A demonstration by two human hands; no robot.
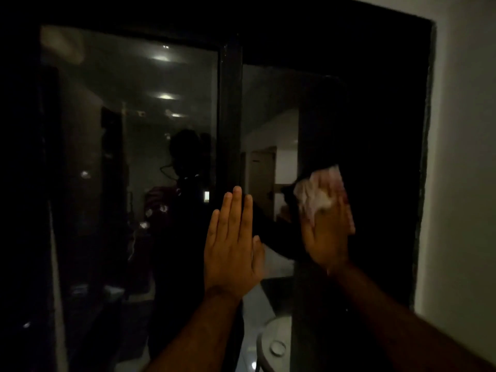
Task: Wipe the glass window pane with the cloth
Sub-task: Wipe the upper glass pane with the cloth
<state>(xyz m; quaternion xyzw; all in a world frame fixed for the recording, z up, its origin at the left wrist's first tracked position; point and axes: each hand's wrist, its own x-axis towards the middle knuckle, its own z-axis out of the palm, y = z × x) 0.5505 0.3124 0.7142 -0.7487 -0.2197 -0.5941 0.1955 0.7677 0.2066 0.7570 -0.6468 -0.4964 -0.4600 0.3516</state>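
Observation:
A dark sliding window fills the head view, with a left glass pane (pixel 128 146) and a right glass pane (pixel 268 135) split by a black vertical frame bar (pixel 230 124). My left hand (pixel 232 248) lies flat with straight fingers against the frame bar and the glass beside it. My right hand (pixel 326 237) presses a pale pink-and-white cloth (pixel 319 191) flat against the right pane. The cloth is bunched above and under my fingers, which it partly hides.
A white wall (pixel 461 157) borders the window's dark right jamb (pixel 424 157). The glass reflects ceiling lights (pixel 163 96), a lit doorway and the silhouette of a person. A round pale object (pixel 276 345) shows low behind the right pane.

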